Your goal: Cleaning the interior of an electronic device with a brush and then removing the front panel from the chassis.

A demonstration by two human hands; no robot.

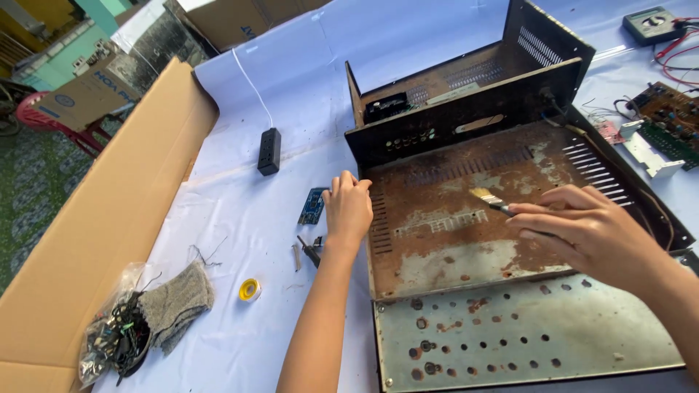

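Head view: right hand [593, 234] holds brush [486, 198] over chassis [451, 233].

Rust-brown, grey-blotched slotted metal chassis panel [466, 211]; dull grey perforated metal plate [524, 335] with rusty hole rims; black metal back wall [466, 116]. Yellow-bristled small paintbrush [486, 197]. Pale lilac-white cloth on desk [240, 218]. Black rectangular power strip [269, 151], white cord. Small blue circuit board [312, 206]. Yellow tape roll [249, 290]. Grey knitted glove [178, 302]. Plain tan cardboard sheet [109, 211].
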